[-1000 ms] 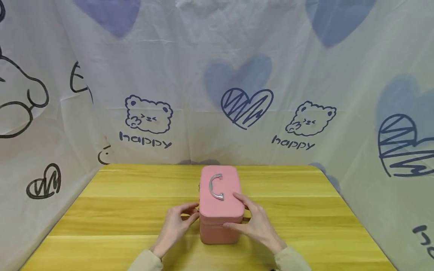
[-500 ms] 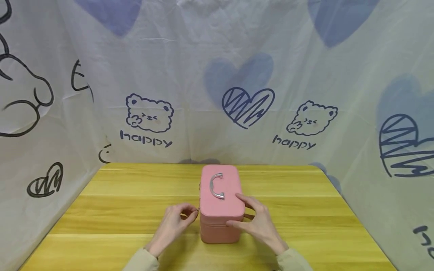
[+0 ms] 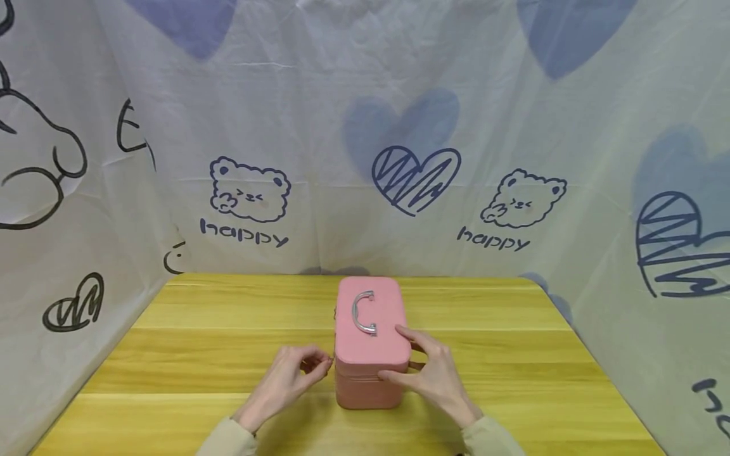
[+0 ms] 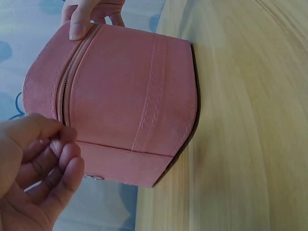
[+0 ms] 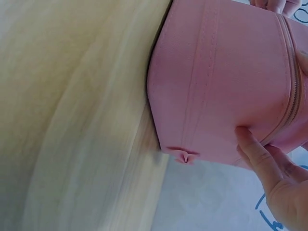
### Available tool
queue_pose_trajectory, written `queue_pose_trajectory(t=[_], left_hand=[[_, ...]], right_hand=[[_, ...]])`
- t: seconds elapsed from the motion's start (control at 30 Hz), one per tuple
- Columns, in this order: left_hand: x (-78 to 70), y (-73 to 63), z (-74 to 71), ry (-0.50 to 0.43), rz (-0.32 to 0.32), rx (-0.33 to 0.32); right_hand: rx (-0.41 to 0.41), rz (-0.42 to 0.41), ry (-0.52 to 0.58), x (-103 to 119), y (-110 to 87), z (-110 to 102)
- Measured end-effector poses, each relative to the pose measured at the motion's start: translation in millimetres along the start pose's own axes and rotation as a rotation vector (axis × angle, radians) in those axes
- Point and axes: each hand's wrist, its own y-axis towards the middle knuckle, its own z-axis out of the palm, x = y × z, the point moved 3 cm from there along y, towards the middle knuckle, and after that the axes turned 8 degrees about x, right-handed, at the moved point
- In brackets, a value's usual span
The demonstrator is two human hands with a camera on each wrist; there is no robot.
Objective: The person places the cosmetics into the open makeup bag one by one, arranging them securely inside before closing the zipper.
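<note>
A pink cosmetic case (image 3: 371, 391) stands upright on the table, its lid down, with a silver handle (image 3: 356, 315) on top. My left hand (image 3: 293, 373) is at the case's left side. In the left wrist view its thumb and forefinger pinch the zipper pull, mostly hidden by the fingertips, at the near part of the zipper (image 4: 76, 65). My right hand (image 3: 438, 378) holds the right front corner. Its thumb lies on the front by the zipper, one finger is on the lid's edge, and other fingers (image 5: 255, 147) press against the right side.
The wooden table (image 3: 199, 354) stretches out on both sides of the case. Behind it hangs a white cloth (image 3: 319, 126) printed with hearts and bears, and more cloth lines the left and right sides.
My left hand has drawn back a little toward me along the case's left side, its fingers closer together. The right hand has shifted slightly at the corner; the case stays in place.
</note>
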Motion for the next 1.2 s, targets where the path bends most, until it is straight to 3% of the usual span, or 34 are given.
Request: queue_pose_trajectory(t=[0.27,0.47,0.77,1.0,1.2], left_hand=[[-2.1,-7.7,-0.3,0.0,0.142,0.056],[-10.3,-12.7,2.0,0.056,0.255,0.094],[-22.3,-9.3,16.0,0.07,0.33,0.163],[-31.0,-3.0,31.8,0.072,0.416,0.14],[-35.0,1.6,42.9,0.085,0.417,0.093]], right_hand=[[-0.019,-0.024,-0.018,-1.2,0.7,1.6],[-0.024,-0.025,-0.013,-1.7,0.6,2.0],[-0.023,-0.021,0.011,-2.8,-0.6,1.3],[-0.007,-0.03,0.021,-3.5,-0.4,1.8],[-0.007,-0.053,0.013,-1.6,-0.8,1.1]])
